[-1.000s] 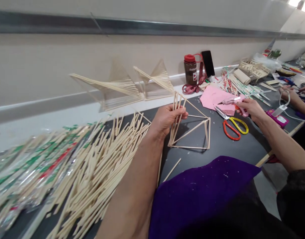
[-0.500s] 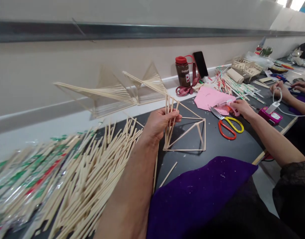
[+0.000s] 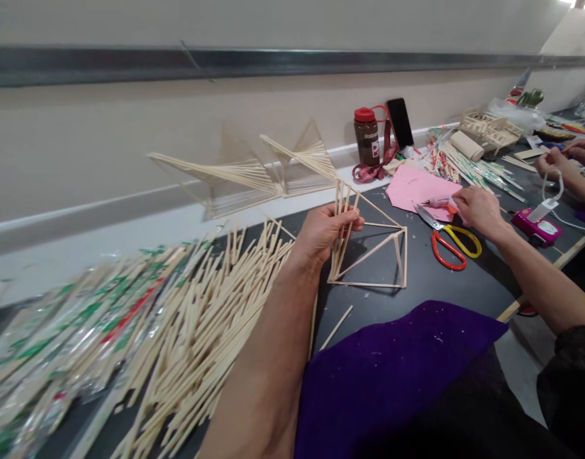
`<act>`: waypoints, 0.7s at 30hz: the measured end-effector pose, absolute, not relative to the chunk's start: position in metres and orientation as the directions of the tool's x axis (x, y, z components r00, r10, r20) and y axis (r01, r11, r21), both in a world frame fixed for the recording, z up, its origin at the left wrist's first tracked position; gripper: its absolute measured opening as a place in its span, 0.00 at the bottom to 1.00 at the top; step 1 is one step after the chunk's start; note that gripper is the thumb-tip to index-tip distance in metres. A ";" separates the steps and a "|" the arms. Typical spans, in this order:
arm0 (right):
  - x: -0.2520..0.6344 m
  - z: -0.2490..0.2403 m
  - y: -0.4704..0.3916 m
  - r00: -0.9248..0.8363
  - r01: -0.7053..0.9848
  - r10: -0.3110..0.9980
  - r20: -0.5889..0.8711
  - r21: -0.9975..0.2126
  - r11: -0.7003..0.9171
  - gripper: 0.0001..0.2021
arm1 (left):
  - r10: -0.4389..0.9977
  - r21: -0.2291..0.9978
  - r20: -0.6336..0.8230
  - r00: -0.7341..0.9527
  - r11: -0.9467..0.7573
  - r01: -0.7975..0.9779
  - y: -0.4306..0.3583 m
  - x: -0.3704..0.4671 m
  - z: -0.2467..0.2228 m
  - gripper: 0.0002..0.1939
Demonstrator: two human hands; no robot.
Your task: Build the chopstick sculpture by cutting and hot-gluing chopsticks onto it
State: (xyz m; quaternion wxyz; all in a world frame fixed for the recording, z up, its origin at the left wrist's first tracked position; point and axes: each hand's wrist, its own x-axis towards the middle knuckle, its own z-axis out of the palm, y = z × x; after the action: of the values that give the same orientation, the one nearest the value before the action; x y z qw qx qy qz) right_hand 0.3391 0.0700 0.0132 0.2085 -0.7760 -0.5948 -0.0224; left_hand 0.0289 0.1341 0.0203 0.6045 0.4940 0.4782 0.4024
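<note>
My left hand (image 3: 328, 236) is closed round several upright sticks at the left side of a wooden chopstick frame (image 3: 369, 284), which stands on the dark table. My right hand (image 3: 478, 210) has its fingers curled together beside a pink glue gun (image 3: 438, 203) lying on a pink sheet (image 3: 417, 189). Its fingertips are partly hidden, so whatever they hold does not show. Just below that hand lie scissors (image 3: 448, 252) with one red and one yellow handle. One short stick (image 3: 336, 327) rests between the frame and the purple cloth (image 3: 397, 363).
Loose chopsticks (image 3: 211, 319) and plastic-wrapped ones (image 3: 96, 319) cover the left side. Twisted stick models (image 3: 225, 178) stand by the wall. Behind are a brown bottle (image 3: 368, 140) and a phone (image 3: 399, 122). A magenta device (image 3: 536, 226) sits right, near another person's hands (image 3: 560, 166).
The view has swung slightly left. My right hand has drawn a little to the right from the glue gun, which rests on the pink sheet. My left hand keeps its hold.
</note>
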 end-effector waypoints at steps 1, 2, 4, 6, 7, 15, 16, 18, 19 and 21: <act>0.330 0.016 0.070 0.222 0.936 0.928 0.300 -0.331 -0.117 0.11 | 0.957 0.981 -0.183 0.224 0.192 -0.021 0.134 0.029 0.020 0.08; 0.319 0.020 0.071 0.164 0.915 0.937 0.307 -0.401 -0.028 0.11 | 0.956 0.981 -0.183 0.229 0.194 -0.029 0.135 0.028 0.019 0.09; 0.297 0.027 0.075 0.069 0.835 0.946 0.316 -0.537 0.118 0.10 | 0.955 0.980 -0.178 0.236 0.193 -0.039 0.135 0.027 0.018 0.11; 0.274 0.033 0.082 0.003 0.767 0.950 0.312 -0.610 0.198 0.10 | 0.953 0.981 -0.174 0.248 0.189 -0.040 0.136 0.027 0.016 0.12; 0.264 0.035 0.087 -0.027 0.740 0.950 0.310 -0.633 0.227 0.10 | 0.951 0.982 -0.170 0.257 0.186 -0.041 0.136 0.026 0.016 0.13; 0.211 0.031 0.134 -0.179 0.604 0.910 0.375 -0.688 0.402 0.11 | 0.953 0.984 -0.153 0.262 0.170 -0.044 0.134 0.025 0.017 0.16; 0.208 0.030 0.137 -0.192 0.569 0.906 0.378 -0.709 0.416 0.11 | 0.953 0.984 -0.153 0.262 0.171 -0.046 0.134 0.025 0.018 0.16; 0.202 0.027 0.142 -0.215 0.485 0.903 0.371 -0.762 0.428 0.12 | 0.952 0.983 -0.155 0.266 0.174 -0.052 0.134 0.024 0.019 0.16; 0.200 0.026 0.144 -0.229 0.444 0.904 0.361 -0.788 0.427 0.12 | 0.951 0.983 -0.157 0.268 0.177 -0.053 0.134 0.024 0.019 0.16; 0.197 0.024 0.146 -0.253 0.379 0.904 0.344 -0.825 0.420 0.13 | 0.951 0.983 -0.157 0.265 0.178 -0.055 0.134 0.023 0.019 0.15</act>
State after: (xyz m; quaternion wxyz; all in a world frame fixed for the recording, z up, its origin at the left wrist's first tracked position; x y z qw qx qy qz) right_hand 0.1967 0.1457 0.0240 0.4234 -0.4405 -0.7285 0.3100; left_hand 0.0231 0.1340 0.0188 0.6210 0.4970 0.4508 0.4051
